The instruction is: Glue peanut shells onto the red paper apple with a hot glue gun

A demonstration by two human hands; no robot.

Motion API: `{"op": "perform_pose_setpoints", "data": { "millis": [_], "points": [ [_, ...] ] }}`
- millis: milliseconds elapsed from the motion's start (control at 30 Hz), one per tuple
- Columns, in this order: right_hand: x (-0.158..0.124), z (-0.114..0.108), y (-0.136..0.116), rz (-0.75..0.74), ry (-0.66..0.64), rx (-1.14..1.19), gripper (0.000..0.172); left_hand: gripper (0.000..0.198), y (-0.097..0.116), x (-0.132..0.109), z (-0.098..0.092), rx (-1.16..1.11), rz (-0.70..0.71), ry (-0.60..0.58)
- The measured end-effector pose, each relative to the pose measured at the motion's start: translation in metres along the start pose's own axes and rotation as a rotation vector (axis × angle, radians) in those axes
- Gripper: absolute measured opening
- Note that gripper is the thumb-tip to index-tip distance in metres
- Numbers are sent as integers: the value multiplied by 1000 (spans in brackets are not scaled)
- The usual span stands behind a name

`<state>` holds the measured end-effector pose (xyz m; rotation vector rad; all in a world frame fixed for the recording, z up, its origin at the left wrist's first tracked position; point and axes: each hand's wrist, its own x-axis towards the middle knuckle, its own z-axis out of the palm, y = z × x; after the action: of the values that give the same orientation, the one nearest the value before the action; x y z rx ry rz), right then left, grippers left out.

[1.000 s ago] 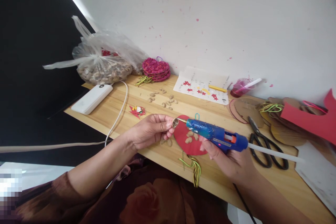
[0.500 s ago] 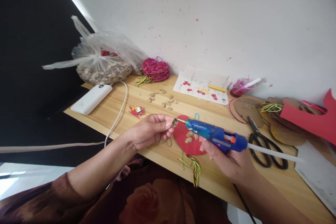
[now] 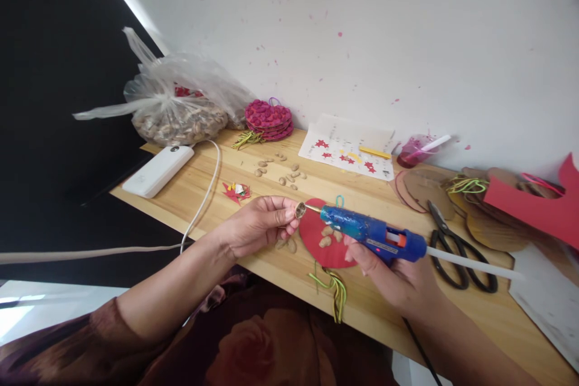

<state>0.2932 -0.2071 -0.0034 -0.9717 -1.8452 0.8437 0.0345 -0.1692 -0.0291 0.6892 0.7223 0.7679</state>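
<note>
Between its thumb and fingertips my left hand [image 3: 262, 224] pinches a small nutshell [image 3: 300, 210], its hollow brown side turned right. My right hand [image 3: 393, 274] is wrapped round a blue hot glue gun [image 3: 362, 228], whose metal tip is at or very near the shell's rim. A white glue stick [image 3: 470, 262] sticks out of the gun's back, and a small red light glows on its side. Below the gun lies a red disc [image 3: 313, 248], partly hidden, with several pale shells [image 3: 325, 241] on it. A green-yellow tassel [image 3: 337, 292] hangs at its near edge, a blue loop [image 3: 339, 200] at the far one.
Loose shells [image 3: 292, 176] lie mid-table. Behind stand a plastic bag of shells [image 3: 181, 117] and stacked pink discs [image 3: 269, 119]. A white power bank [image 3: 158, 170] with cable is left. Scissors [image 3: 452, 247], a pink cup [image 3: 414, 151] and cardboard pieces [image 3: 425, 190] are right.
Almost nothing differs. Both hands, the nutshell and the glue gun hold nearly the same position, with the tip still by the shell.
</note>
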Motion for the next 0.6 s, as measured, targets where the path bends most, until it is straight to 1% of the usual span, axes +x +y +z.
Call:
{"op": "perform_pose_setpoints", "data": {
  "millis": [300, 600],
  "points": [
    [2, 0, -6, -1, -3, -4, 17, 33, 1, 0, 0, 1, 36, 16],
    [0, 0, -3, 14, -13, -22, 17, 33, 0, 1, -1, 8, 58, 42]
  ]
}}
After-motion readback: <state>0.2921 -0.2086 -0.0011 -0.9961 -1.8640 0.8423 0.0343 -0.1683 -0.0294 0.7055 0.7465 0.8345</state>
